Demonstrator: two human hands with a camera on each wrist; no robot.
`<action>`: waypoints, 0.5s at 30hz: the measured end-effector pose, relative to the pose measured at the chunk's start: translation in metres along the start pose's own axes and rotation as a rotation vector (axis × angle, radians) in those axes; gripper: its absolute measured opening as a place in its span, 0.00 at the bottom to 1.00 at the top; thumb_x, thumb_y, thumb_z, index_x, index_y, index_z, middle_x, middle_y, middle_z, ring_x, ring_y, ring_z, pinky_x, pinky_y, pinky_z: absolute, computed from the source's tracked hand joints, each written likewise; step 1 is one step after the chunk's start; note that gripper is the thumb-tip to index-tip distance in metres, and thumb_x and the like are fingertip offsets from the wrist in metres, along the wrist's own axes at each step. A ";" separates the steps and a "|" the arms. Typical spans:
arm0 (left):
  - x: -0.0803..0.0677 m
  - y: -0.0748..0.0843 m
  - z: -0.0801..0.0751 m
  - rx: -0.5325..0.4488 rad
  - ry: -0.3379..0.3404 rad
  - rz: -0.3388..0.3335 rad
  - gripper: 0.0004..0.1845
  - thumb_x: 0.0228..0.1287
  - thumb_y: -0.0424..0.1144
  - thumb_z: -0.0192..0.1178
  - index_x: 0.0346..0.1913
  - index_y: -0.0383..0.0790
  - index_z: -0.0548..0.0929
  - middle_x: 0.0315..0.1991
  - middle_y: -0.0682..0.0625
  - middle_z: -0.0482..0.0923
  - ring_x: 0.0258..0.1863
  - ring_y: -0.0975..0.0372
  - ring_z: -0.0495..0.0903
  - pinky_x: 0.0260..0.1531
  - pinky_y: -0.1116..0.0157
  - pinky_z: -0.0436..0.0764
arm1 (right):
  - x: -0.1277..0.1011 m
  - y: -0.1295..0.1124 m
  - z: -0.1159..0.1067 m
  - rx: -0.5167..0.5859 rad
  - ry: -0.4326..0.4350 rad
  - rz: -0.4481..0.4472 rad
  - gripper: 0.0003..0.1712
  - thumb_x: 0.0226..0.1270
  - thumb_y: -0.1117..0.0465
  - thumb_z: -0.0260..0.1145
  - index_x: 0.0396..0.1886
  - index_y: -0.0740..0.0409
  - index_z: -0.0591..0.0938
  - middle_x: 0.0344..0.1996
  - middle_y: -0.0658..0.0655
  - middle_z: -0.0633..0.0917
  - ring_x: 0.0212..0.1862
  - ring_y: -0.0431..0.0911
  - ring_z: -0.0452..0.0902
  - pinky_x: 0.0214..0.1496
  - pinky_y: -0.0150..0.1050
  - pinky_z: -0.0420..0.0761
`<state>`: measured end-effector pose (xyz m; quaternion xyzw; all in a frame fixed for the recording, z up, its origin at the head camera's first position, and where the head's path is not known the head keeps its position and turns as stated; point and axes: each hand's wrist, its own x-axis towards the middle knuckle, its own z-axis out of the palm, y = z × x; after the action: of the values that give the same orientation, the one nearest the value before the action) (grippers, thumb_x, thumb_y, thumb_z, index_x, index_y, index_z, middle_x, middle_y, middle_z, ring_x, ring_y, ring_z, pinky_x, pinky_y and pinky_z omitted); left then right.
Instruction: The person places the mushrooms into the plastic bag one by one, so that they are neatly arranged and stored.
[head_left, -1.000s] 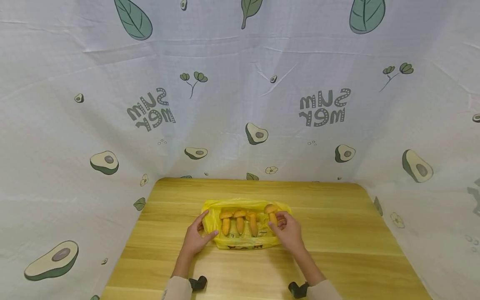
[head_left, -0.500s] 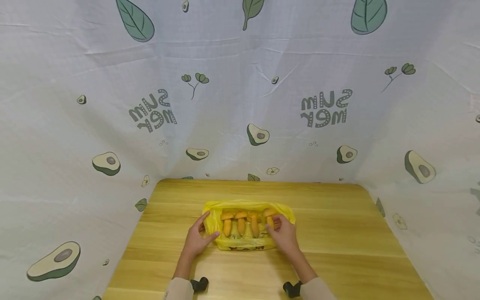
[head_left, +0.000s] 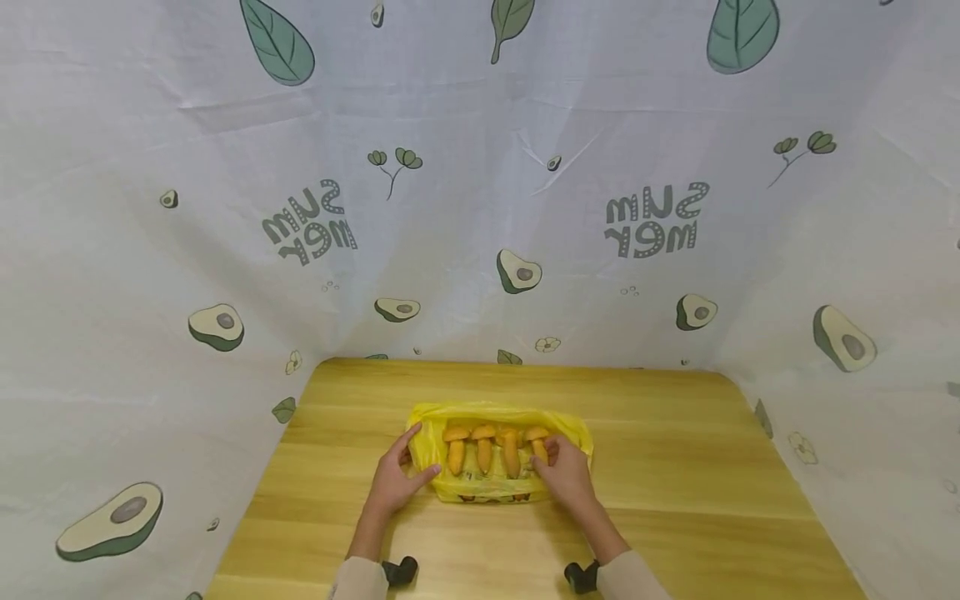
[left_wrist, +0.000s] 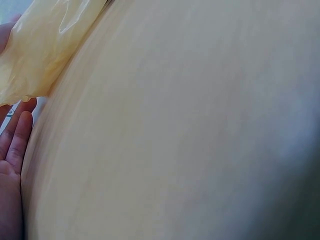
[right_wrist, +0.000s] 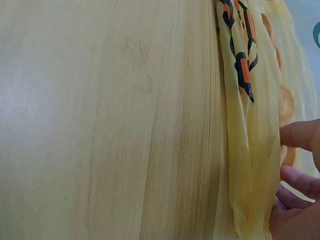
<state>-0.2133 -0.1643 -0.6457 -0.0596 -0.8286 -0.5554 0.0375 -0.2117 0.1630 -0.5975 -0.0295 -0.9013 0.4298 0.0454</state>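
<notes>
A yellow plastic bag [head_left: 487, 492] lies with its mouth spread on the wooden table. Inside it, orange-brown toy-like mushrooms [head_left: 484, 454] stand side by side in a row, caps toward the far side. My right hand [head_left: 568, 475] pinches the stem of the rightmost mushroom [head_left: 537, 434] between thumb and fingers, down in the bag's right part. At the bag's left end my left hand [head_left: 393, 479] holds its edge, thumb on the near side and index finger reaching to the far side. In the right wrist view, the bag's front wall [right_wrist: 255, 150] partly hides the mushrooms.
The wood-grain table [head_left: 675, 467] extends around the bag on all sides. A white cloth [head_left: 450, 208] with avocado and leaf prints hangs behind the table and along both sides. Black wrist mounts [head_left: 581, 577] sit at the sleeves.
My right hand has moved left and lowered the rightmost mushroom into line beside the others. The left hand stays at the bag's left edge; the head view has shifted slightly.
</notes>
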 end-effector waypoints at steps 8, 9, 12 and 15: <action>-0.001 0.003 -0.001 0.011 0.005 0.006 0.45 0.59 0.50 0.77 0.78 0.55 0.67 0.73 0.41 0.72 0.62 0.50 0.80 0.63 0.46 0.77 | 0.000 0.001 -0.003 -0.022 -0.032 -0.002 0.20 0.64 0.59 0.75 0.50 0.69 0.84 0.40 0.62 0.87 0.37 0.48 0.82 0.36 0.42 0.83; 0.000 0.003 -0.001 0.012 0.006 0.009 0.45 0.59 0.50 0.77 0.78 0.55 0.67 0.73 0.41 0.71 0.62 0.50 0.80 0.64 0.46 0.77 | 0.000 0.000 -0.004 -0.021 -0.033 0.004 0.21 0.64 0.59 0.75 0.51 0.69 0.84 0.41 0.63 0.87 0.38 0.49 0.83 0.36 0.42 0.83; 0.001 0.004 -0.002 0.007 0.011 0.011 0.44 0.59 0.49 0.77 0.78 0.57 0.67 0.73 0.41 0.71 0.62 0.49 0.80 0.64 0.45 0.77 | 0.000 -0.001 -0.008 0.003 -0.030 0.000 0.21 0.66 0.58 0.74 0.53 0.68 0.84 0.47 0.65 0.87 0.42 0.51 0.85 0.38 0.43 0.86; 0.002 0.002 -0.003 0.008 0.012 0.022 0.43 0.61 0.49 0.75 0.78 0.58 0.67 0.72 0.41 0.73 0.61 0.50 0.81 0.63 0.47 0.78 | -0.001 0.000 -0.013 0.035 -0.019 -0.017 0.20 0.67 0.58 0.74 0.53 0.66 0.84 0.46 0.63 0.87 0.42 0.51 0.84 0.40 0.43 0.86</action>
<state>-0.2148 -0.1657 -0.6424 -0.0651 -0.8300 -0.5519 0.0489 -0.2095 0.1730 -0.5890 -0.0170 -0.8943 0.4453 0.0410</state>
